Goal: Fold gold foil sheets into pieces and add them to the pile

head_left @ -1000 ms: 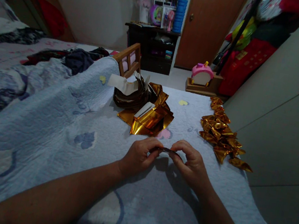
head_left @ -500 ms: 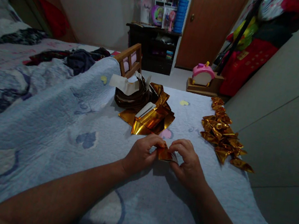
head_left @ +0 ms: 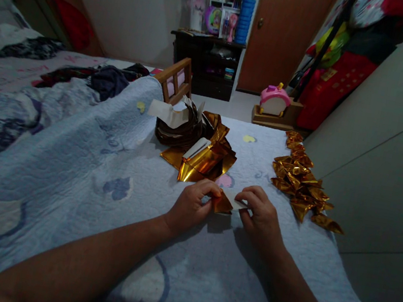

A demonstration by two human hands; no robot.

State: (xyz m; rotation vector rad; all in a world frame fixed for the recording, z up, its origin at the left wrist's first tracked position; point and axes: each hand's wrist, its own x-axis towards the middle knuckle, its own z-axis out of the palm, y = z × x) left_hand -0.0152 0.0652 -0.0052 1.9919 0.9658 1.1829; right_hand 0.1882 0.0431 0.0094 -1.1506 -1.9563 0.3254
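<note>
Between my hands is a small folded sheet of gold foil paper (head_left: pixel 222 203), its pale back showing toward the right. My left hand (head_left: pixel 195 202) pinches its left side with thumb and fingers. On the other side, my right hand (head_left: pixel 258 214) is closed on the pale right corner, thumb below and fingers above. Just beyond them lies a pile of gold paper sheets (head_left: pixel 207 160), next to a thick dark curled stack (head_left: pixel 177 134) with white edges. Several folded gold paper pieces (head_left: pixel 297 180) are heaped along the right edge of the bed.
A light blue quilt (head_left: pixel 94 236) covers the bed under my arms. Rumpled clothes and bedding (head_left: pixel 108 81) lie to the left. A pale cabinet (head_left: pixel 388 167) stands close on the right. Past the bed are a wooden rail (head_left: pixel 176 82), a dark shelf (head_left: pixel 204 64) and a pink toy (head_left: pixel 275 100).
My right hand has shifted slightly right and up, drawing out the paper's pale corner, which now shows more. The left hand stays nearly still on the gold side.
</note>
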